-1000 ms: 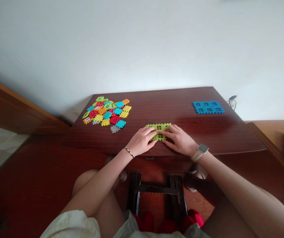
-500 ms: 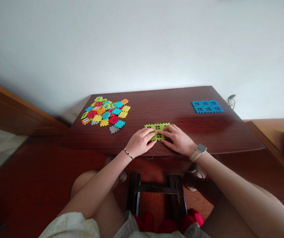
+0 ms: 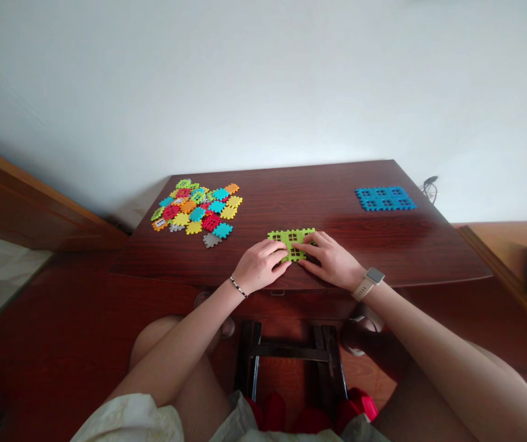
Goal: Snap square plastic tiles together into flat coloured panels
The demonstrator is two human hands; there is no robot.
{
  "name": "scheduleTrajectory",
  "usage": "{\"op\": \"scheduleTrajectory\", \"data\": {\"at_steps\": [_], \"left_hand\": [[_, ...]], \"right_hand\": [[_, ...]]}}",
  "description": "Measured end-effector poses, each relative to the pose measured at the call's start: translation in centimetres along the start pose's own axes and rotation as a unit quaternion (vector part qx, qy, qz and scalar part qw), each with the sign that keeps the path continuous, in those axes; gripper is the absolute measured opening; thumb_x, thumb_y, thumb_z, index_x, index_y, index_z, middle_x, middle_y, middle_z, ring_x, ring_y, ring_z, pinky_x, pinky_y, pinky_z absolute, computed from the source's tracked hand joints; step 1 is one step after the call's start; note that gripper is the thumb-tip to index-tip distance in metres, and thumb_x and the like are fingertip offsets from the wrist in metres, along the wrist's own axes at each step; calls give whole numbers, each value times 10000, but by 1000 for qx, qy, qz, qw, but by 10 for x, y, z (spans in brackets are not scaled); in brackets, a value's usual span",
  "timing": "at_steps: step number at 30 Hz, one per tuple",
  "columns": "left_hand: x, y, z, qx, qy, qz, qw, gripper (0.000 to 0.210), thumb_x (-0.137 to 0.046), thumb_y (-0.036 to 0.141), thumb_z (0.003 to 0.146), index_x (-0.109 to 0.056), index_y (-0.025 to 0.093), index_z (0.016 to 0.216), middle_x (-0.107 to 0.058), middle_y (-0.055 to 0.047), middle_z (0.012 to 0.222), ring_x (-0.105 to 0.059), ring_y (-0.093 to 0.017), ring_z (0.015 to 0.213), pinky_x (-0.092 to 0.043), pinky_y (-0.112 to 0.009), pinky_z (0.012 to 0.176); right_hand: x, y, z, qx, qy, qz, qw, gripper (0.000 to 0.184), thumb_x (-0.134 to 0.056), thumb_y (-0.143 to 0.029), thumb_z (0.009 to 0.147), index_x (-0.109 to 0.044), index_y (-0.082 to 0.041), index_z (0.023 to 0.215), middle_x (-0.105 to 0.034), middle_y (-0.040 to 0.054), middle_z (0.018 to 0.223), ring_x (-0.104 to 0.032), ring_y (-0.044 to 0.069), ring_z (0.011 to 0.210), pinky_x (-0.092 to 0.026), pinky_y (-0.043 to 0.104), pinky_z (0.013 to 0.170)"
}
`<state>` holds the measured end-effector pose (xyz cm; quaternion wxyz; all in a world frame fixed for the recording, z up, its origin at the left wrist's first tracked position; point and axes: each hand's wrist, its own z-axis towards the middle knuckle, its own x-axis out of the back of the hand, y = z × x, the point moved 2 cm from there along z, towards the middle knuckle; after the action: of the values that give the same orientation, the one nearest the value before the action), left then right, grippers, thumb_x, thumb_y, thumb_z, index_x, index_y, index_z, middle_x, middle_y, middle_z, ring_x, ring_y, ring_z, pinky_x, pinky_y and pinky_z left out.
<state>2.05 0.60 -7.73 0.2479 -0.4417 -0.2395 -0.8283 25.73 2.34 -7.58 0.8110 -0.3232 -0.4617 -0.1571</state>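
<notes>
A lime-green panel of interlocking window tiles (image 3: 292,236) lies near the front edge of the table, its outer edges toothed. From the left, my left hand (image 3: 260,261) grips it, fingers over its top and thumb at the near edge. Opposite, my right hand (image 3: 330,261) holds the other end in the same way, its index finger reaching toward the middle. My fingers cover both ends of the panel, so those tiles are partly hidden.
A loose pile of multicoloured interlocking tiles (image 3: 194,212) lies on the left of the dark wooden table (image 3: 286,202). A joined blue window-tile panel (image 3: 386,198) rests at the back right. Behind the right corner a black cable (image 3: 430,184) hangs by the wall.
Almost nothing differs. The fingers of my left hand have shifted very slightly on the green panel, while my right hand and the panel stay in place.
</notes>
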Motion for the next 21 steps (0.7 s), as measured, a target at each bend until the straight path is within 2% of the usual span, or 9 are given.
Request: {"op": "scheduleTrajectory", "data": {"at_steps": [5,16,21], "left_hand": [[-1,-1,0,0,-1,-7,1000,147,-636,249,1055,-772,207,1089,-763,-77,1169,-727,-236,1093,-633,-423,1018],[1,0,4,2,-15,-5,1000,162,-607,251,1067,-760,198,1047,-759,-78,1145,-710,-237,1087,-621,-428,1025],[1,2,3,7,-22,2,1000,167,-606,282,1070,-741,193,1111,-749,-87,1191,-701,-252,1121,-608,-448,1040]], "right_hand": [[0,0,0,2,-3,-1,1000,431,-612,-365,1068,-689,-224,1468,-642,157,1204,-607,340,1152,-560,566,1062],[-1,0,0,2,-1,0,1000,450,-621,-361,1061,-670,-267,1499,-642,144,1202,-612,336,1149,-565,559,1052],[-1,1,0,4,-2,-5,1000,422,-617,-358,1067,-686,-237,1466,-634,148,1192,-604,331,1139,-566,555,1047]]}}
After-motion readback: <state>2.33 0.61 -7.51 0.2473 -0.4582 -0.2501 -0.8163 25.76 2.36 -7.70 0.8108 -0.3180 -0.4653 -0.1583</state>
